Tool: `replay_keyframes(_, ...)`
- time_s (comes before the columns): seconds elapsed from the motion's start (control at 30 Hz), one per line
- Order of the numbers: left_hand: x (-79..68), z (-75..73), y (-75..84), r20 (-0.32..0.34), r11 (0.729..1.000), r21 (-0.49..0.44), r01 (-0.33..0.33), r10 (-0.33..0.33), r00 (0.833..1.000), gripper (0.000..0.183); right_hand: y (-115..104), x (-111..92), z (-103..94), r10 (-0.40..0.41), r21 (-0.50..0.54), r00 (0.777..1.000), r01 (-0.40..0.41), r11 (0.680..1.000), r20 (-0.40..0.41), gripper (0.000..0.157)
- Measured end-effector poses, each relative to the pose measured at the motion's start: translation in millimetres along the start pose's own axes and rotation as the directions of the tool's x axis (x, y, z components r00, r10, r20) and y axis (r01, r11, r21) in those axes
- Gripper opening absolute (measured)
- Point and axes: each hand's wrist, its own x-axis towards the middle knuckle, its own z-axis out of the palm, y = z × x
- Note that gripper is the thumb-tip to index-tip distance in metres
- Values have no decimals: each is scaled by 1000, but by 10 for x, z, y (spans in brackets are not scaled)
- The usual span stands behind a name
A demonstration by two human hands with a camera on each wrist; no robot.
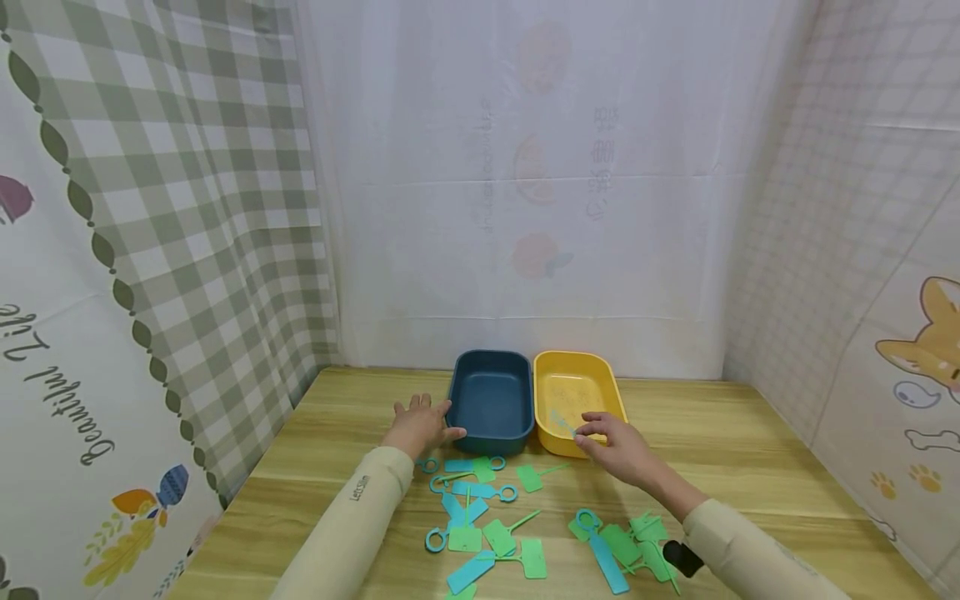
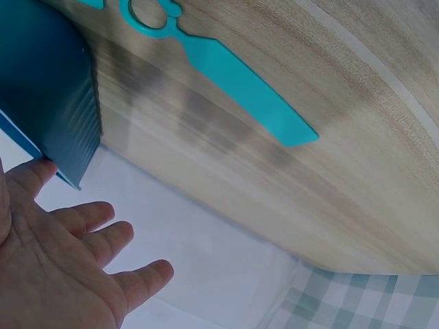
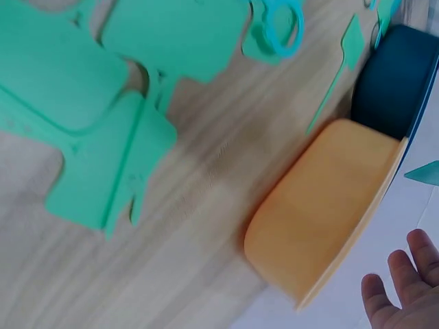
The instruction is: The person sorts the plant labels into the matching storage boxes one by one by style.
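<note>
A dark blue bin stands next to a yellow bin at the table's back. My left hand is at the blue bin's left side, fingers spread; in the left wrist view one fingertip touches the rim. Over the yellow bin's front, my right hand pinches a thin pale green-blue plastic tag between thumb and fingers. Part of that tag shows at the right wrist view's edge. Blue ring-ended tags and green tags lie mixed in front of the bins.
Another pile of green tags lies under my right forearm, with a blue ring-ended tag beside it. The wooden table is enclosed by a white curtain behind and a checked cloth on the left.
</note>
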Motion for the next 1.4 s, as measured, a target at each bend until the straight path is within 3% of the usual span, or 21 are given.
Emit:
replay_keyframes(0.23, -20, -11, -4, -19, 1000, 5, 0, 0, 1000, 73, 48, 161, -47, -23, -164, 999, 15, 986, -46, 23)
replay_keyframes(0.47, -38, -29, 11, -26, 1000, -16, 6, -7, 1000, 73, 117, 305, -86, -28, -331, 994, -9, 944, -108, 26)
replay_keyframes(0.7, -19, -3, 31, -38, 1000, 7, 9, -8, 999, 73, 192, 427, -82, 18, -444, 994, -65, 894, -110, 26)
replay_keyframes(0.93, -42, -29, 62, -44, 999, 39, 8, -6, 999, 72, 268, 452, -59, 51, -514, 995, -91, 853, -91, 24)
replay_keyframes(1.4, -27, 2, 48, -51, 999, 37, 17, -15, 999, 72, 297, 463, -6, 83, -523, 995, -102, 846, -61, 36)
